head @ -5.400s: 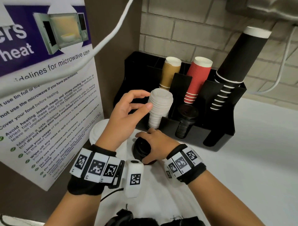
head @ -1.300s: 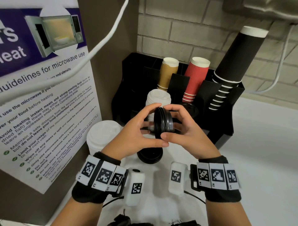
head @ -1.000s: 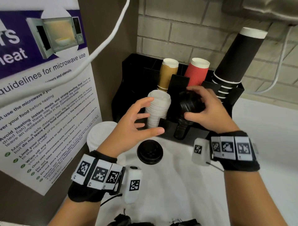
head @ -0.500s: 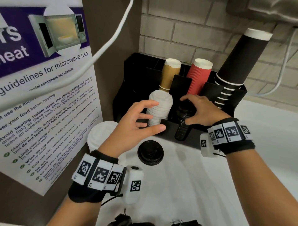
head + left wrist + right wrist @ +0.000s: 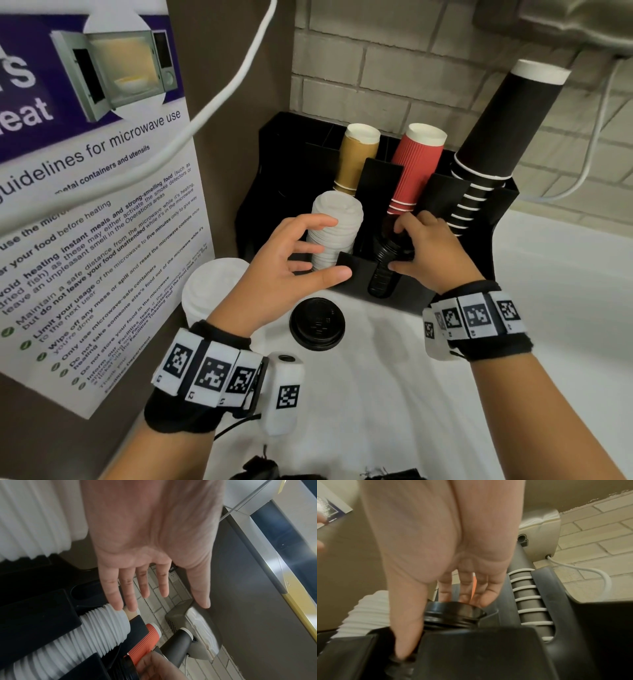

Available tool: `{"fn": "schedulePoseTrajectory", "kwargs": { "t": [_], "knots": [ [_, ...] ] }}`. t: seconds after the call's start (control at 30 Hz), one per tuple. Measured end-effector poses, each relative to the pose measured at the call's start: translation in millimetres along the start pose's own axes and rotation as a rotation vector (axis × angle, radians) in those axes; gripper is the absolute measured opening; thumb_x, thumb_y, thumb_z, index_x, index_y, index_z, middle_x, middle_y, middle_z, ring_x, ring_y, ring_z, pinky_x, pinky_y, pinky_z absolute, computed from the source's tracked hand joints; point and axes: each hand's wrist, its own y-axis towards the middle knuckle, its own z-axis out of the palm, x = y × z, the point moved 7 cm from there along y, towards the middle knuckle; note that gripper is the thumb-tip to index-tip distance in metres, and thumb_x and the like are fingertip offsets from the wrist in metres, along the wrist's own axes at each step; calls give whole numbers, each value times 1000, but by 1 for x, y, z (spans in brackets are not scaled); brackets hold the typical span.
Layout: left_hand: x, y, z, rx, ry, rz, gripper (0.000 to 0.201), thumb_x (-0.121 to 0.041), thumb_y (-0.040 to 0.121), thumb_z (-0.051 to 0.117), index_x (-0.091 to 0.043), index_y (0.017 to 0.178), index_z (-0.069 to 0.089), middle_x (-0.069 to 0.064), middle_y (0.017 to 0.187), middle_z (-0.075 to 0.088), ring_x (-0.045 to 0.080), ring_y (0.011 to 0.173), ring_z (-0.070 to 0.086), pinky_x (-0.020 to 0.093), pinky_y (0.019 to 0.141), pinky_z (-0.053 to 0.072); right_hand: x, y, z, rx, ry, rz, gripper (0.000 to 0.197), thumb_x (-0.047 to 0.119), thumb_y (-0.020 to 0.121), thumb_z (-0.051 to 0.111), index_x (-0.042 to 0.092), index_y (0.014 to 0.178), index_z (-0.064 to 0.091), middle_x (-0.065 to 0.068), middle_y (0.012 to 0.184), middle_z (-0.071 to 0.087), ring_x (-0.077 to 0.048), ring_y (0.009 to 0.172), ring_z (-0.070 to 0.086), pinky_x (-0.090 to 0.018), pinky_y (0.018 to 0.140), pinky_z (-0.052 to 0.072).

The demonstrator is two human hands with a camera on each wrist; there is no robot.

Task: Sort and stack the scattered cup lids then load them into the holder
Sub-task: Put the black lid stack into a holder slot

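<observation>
A white counter point(image 5: 513, 342) runs under a brick wall, w/ a microwave-guidelines poster point(image 5: 85, 205) on the brown panel at left. At the back sits a black cup-and-lid holder point(image 5: 404, 298), its rear slots filled w/ a black cup stack point(image 5: 496, 137), a red ribbed cup stack point(image 5: 416, 164) and a tan cup stack point(image 5: 356, 154).

In the holder's front-left slot stands a white lid stack point(image 5: 337, 233), leaning slightly; in the slot just beside it, to the right, a black lid stack point(image 5: 385, 267).

The person's right hand point(image 5: 428, 253) is clamped on the upper lids of the black stack: thumb down the near side, fingers curled over the far rim, as the right wrist view shows point(image 5: 452, 611). That batch sits on top of the stack, in the slot.

The left hand point(image 5: 294, 263) hovers just in front of the white stack, fingers spread and relaxed, holding nothing; the left wrist view point(image 5: 154, 547) shows the palm open, fingertips near the stack's top. Contact can't be told.

A second, larger white lid stack point(image 5: 209, 291) stands on the counter by the poster, partly behind the left wrist. One loose black lid point(image 5: 317, 323) lies flat on the counter just in front of the holder, between the two wrists, untouched.
</observation>
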Motion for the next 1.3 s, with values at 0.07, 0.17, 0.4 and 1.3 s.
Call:
{"fn": "schedulePoseTrajectory", "kwargs": {
  "t": [0.07,0.17,0.4,1.3],
  "knots": [
    [0,0,0,2,2,0,57,-38,71,76,-41,123,54,-15,132,49,5,114,58,32,97,51,2,-1,-1,-13,3,-14,56,21,69,84,12,115,53,-7,108,49,-28,101,48,-37,83,45],
    [0,-1,-1,-3,-1,3,56,-37,71,76,-42,122,54,-14,132,49,4,113,59,34,97,51,11,-7,-6,-76,-41,-41,59,28,67,85,15,116,55,-6,113,49,-28,104,47,-41,86,44],
    [-5,-1,-1,-14,-8,12,51,-38,74,74,-43,121,54,-10,133,49,8,115,59,43,98,52,93,-27,56,447,347,-326,48,34,80,74,17,123,59,-2,119,56,-15,108,54,-32,93,47],
    [-16,-7,-23,-167,-54,211,24,-9,95,50,-25,105,64,-10,93,64,11,83,63,18,79,50,2,0,-34,-156,702,12,63,17,71,81,34,122,49,3,112,51,-10,106,53,-18,89,43]
  ]
}}
